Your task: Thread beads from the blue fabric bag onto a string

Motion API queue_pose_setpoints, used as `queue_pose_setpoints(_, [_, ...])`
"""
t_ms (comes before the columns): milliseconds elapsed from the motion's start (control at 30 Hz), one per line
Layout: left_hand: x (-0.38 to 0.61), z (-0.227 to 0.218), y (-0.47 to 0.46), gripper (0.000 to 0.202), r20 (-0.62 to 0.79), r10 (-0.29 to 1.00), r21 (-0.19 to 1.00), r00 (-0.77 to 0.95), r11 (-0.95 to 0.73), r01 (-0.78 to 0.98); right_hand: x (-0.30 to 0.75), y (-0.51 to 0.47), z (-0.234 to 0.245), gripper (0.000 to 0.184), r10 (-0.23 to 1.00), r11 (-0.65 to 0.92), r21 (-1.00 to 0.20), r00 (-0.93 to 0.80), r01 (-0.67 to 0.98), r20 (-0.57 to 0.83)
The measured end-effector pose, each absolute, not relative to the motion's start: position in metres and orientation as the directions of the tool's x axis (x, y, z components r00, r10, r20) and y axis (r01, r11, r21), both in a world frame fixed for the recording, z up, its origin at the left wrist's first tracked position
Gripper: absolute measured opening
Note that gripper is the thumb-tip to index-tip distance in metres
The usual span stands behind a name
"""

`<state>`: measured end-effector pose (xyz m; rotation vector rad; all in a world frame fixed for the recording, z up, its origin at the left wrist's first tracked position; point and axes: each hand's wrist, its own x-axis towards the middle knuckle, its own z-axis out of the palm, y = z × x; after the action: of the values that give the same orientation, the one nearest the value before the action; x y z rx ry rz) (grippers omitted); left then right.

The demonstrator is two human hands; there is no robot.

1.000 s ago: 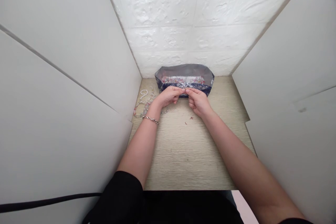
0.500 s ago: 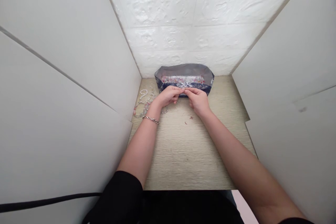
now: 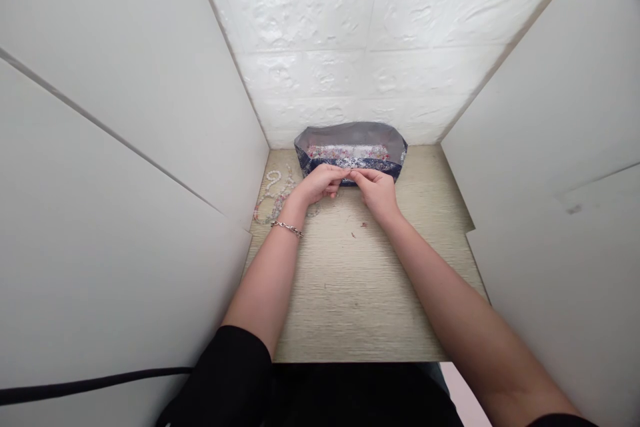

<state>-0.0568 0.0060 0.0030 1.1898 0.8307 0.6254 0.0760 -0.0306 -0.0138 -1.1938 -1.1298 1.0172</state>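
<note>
Bead container near both hands' fingers

White panels make this tabletop a booth

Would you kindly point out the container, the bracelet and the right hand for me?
Container [image 3: 356, 133]: head view, on its grey inner back wall.
Bracelet [image 3: 287, 227]: head view, on the middle of its visible links.
Right hand [image 3: 379, 195]: head view, on the back of the hand.
</note>
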Motion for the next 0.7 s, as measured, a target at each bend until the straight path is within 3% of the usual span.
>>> queue_pose_setpoints(467, [-0.0554,0.005,0.0051,0.021,-0.224,0.809,0.967,0.543,0.254,0.02,0.0754,-0.03,-0.0161,0.017,0.967,0.181,-0.982,0.174,0.057,0.189])
queue_pose_setpoints(700, [-0.0564,0.007,0.0058,0.03,-0.279,0.78,0.944,0.56,0.331,0.009,0.073,-0.029,-0.018,0.017,0.974,0.168,-0.982,0.164,-0.083,0.153])
